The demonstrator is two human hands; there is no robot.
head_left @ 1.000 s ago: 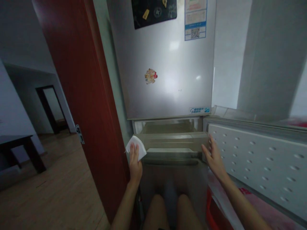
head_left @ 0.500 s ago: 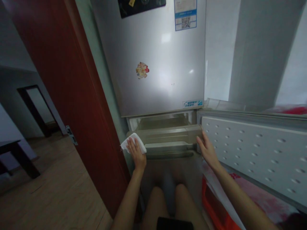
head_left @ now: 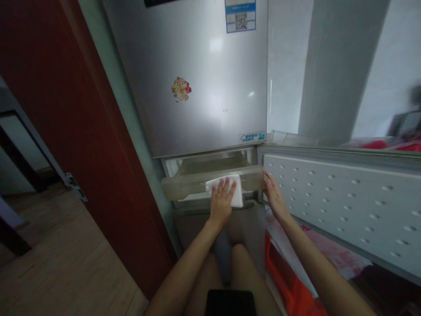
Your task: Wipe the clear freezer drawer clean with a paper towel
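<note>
A pale translucent drawer (head_left: 194,183) is pulled partly out of the fridge, below the silver upper door (head_left: 204,101). My left hand (head_left: 222,202) presses a folded white cloth (head_left: 237,193) flat against the right half of the drawer front, fingers extended over it. At the drawer's right end my right hand (head_left: 273,195) grips the edge, its fingers partly behind the corner. The fridge's middle door (head_left: 329,193), with a dimpled white inner panel, stands open to the right.
A red-brown wooden door (head_left: 98,145) with a metal latch stands close on the left. An orange-red container (head_left: 289,285) and pinkish-white cloth or plastic (head_left: 338,254) lie low at the right, beneath the open fridge door. My knees are near the lower fridge front.
My left hand has slid the white cloth from the drawer front's left end to its right half. My right hand stays at the right end. The view has shifted slightly.
</note>
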